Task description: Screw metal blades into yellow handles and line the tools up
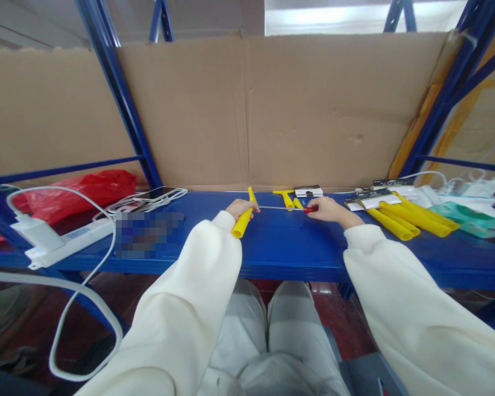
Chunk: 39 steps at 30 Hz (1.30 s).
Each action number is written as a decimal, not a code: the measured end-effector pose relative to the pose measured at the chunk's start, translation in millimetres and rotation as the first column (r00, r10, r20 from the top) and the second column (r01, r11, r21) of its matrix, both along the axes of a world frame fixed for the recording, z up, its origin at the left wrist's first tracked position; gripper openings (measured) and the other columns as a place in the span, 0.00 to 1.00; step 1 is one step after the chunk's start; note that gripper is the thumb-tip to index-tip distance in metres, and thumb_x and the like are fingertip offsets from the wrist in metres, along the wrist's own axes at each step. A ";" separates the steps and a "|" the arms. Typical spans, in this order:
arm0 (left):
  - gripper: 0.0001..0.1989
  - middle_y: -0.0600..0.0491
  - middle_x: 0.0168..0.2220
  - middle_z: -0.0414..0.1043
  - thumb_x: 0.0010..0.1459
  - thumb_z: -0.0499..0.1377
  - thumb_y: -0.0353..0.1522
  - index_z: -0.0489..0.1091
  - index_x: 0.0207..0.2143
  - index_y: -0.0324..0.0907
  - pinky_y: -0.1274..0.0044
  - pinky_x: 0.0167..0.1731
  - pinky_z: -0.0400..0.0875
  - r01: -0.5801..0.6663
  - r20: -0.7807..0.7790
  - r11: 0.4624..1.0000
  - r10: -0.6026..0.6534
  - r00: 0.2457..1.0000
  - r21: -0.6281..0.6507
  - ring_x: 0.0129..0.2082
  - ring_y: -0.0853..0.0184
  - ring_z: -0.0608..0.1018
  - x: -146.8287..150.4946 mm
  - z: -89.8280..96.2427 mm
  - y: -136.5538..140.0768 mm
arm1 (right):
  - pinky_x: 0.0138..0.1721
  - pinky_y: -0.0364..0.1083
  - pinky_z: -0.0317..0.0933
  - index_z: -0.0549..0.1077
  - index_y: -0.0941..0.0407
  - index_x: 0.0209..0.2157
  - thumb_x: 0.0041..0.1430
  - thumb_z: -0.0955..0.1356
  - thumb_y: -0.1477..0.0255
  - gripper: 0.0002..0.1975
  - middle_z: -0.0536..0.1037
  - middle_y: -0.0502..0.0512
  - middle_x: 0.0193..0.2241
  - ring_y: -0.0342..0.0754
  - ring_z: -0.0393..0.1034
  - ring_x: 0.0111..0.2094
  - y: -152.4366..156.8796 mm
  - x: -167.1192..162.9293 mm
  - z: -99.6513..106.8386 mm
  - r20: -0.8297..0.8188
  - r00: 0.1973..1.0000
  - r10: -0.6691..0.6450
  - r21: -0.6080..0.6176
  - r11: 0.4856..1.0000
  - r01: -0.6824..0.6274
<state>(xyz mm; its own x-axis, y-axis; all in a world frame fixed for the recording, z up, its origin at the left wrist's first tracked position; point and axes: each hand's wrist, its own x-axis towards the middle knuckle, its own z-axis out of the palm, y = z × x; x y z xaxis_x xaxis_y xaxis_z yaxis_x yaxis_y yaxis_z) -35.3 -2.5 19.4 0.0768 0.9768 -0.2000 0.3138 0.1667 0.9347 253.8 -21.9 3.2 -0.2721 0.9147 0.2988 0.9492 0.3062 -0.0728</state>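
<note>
yellow tube (242, 224) sits in the left hand (240, 207), over the blue shelf (289, 242); that hand's fingers wrap its middle, while the right hand (325, 209), well apart, grasps a screwdriver (280, 208) by its red handle. what matters here is the crossing: the tube's long axis runs front to back, its near end slanting left, and the thin metal shaft lies almost level across, from the right fist to the tube's middle. seen from the right hand, the tube is straight to the left. whether the tip enters it or only meets it, i cannot tell. the tube looks smooth, bright and plain, with a wide hollow near end and a narrower far end.
</note>
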 end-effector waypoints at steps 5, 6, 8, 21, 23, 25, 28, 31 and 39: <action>0.10 0.57 0.12 0.66 0.51 0.62 0.22 0.71 0.19 0.37 0.82 0.17 0.64 -0.001 0.018 1.000 0.001 1.000 0.002 0.12 0.75 0.65 0.0 0.5 -0.8 | 0.31 0.43 0.57 0.80 0.55 0.30 0.51 0.67 0.69 0.09 0.81 0.53 0.27 0.48 0.71 0.29 0.1 -0.8 0.3 -0.013 1.000 -0.012 -0.019 1.000 0.012; 0.10 0.57 0.12 0.66 0.51 0.63 0.22 0.71 0.19 0.37 0.82 0.17 0.64 0.000 0.018 1.000 0.000 1.000 0.003 0.12 0.75 0.65 0.0 0.3 -0.5 | 0.31 0.43 0.57 0.80 0.55 0.30 0.51 0.67 0.69 0.09 0.81 0.53 0.27 0.48 0.71 0.29 0.0 -0.6 0.4 -0.017 1.000 -0.012 -0.018 1.000 0.012; 0.09 0.56 0.12 0.66 0.50 0.63 0.22 0.71 0.19 0.37 0.82 0.16 0.63 0.006 0.016 1.000 -0.006 1.000 0.004 0.12 0.75 0.65 0.0 -0.2 0.2 | 0.31 0.43 0.57 0.79 0.55 0.30 0.51 0.67 0.69 0.08 0.80 0.53 0.26 0.48 0.71 0.30 -0.1 0.6 0.5 -0.025 1.000 -0.011 -0.009 1.000 0.011; 0.06 0.57 0.09 0.63 0.50 0.61 0.22 0.74 0.22 0.36 0.83 0.13 0.59 -0.044 0.014 0.999 0.044 0.999 0.019 0.11 0.74 0.64 1.6 0.0 -1.1 | 0.34 0.43 0.64 0.82 0.53 0.33 0.46 0.72 0.67 0.10 0.82 0.51 0.30 0.48 0.74 0.33 13.0 15.7 -8.0 -0.172 0.982 0.080 -0.166 0.980 -0.109; 0.05 0.57 0.09 0.62 0.50 0.61 0.23 0.75 0.24 0.36 0.83 0.13 0.59 -0.055 0.019 0.998 0.055 0.998 0.031 0.11 0.74 0.64 1.5 -0.4 -0.4 | 0.35 0.43 0.66 0.82 0.54 0.33 0.46 0.72 0.68 0.10 0.83 0.51 0.30 0.49 0.75 0.33 11.7 14.6 -7.6 -0.218 0.971 0.100 -0.198 0.970 -0.144; 0.04 0.57 0.09 0.62 0.50 0.61 0.23 0.75 0.25 0.36 0.83 0.13 0.59 -0.059 0.037 0.997 0.057 0.998 0.045 0.11 0.73 0.64 2.3 -0.8 -0.3 | 0.36 0.44 0.67 0.83 0.54 0.33 0.46 0.72 0.68 0.10 0.83 0.51 0.30 0.50 0.75 0.33 9.8 13.4 -6.5 -0.253 0.961 0.112 -0.226 0.959 -0.171; 0.04 0.57 0.09 0.62 0.50 0.61 0.23 0.75 0.25 0.36 0.83 0.14 0.60 -0.057 0.082 0.997 0.052 0.995 0.059 0.11 0.73 0.64 7.6 -1.2 -1.4 | 0.38 0.45 0.69 0.83 0.54 0.33 0.45 0.74 0.66 0.11 0.83 0.52 0.31 0.50 0.76 0.34 8.1 12.7 -4.9 -0.284 0.952 0.112 -0.255 0.948 -0.188; 0.07 0.57 0.10 0.63 0.50 0.60 0.22 0.72 0.22 0.37 0.82 0.14 0.60 -0.042 0.144 0.997 0.032 0.989 0.066 0.12 0.74 0.65 20.9 -0.6 -2.0 | 0.39 0.46 0.69 0.83 0.54 0.33 0.45 0.75 0.63 0.12 0.83 0.53 0.32 0.51 0.76 0.35 8.1 13.1 -4.4 -0.312 0.945 0.102 -0.285 0.939 -0.195; 0.06 0.56 0.16 0.68 0.49 0.60 0.18 0.71 0.26 0.35 0.83 0.16 0.61 0.114 0.399 0.993 -0.111 0.910 0.017 0.13 0.77 0.65 94.8 8.0 1.3 | 0.40 0.44 0.67 0.82 0.56 0.33 0.55 0.69 0.69 0.09 0.83 0.54 0.33 0.49 0.76 0.35 6.2 16.0 0.8 -0.302 0.952 -0.045 -0.263 0.964 -0.037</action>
